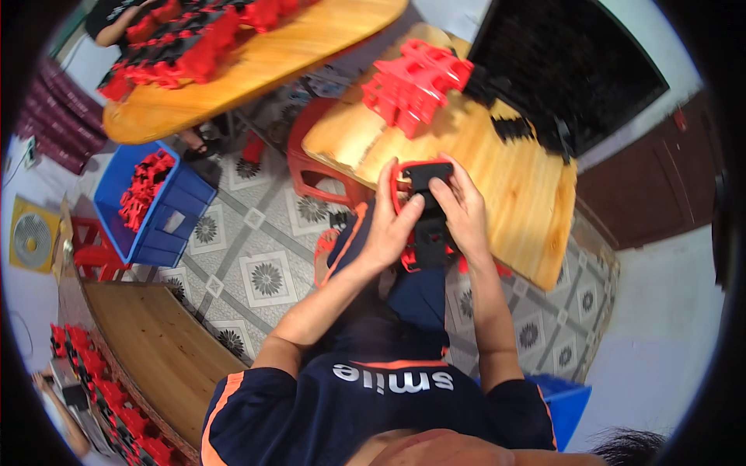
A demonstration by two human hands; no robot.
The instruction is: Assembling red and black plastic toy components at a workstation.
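Observation:
A red-and-black plastic part (430, 233) is held over my lap, just off the near edge of the wooden table (497, 210). My left hand (394, 221) grips its left side, the thumb lying on the black middle. From the right, my right hand (463, 211) closes round the other side, with its thumb pressed on the black upper section. Red shows along the part's left rim and lower end. What the fingertips do underneath is hidden. Beyond my hands, a stack of red plastic frames (416, 85) stands on the table.
Black toothed pieces (513, 128) lie near a large dark screen (571, 78). A red stool (311, 155) stands left of the table. Red parts fill a blue crate (175, 225). Another wooden table (256, 74) bears red and black parts; a co-worker's arm (116, 29) reaches there.

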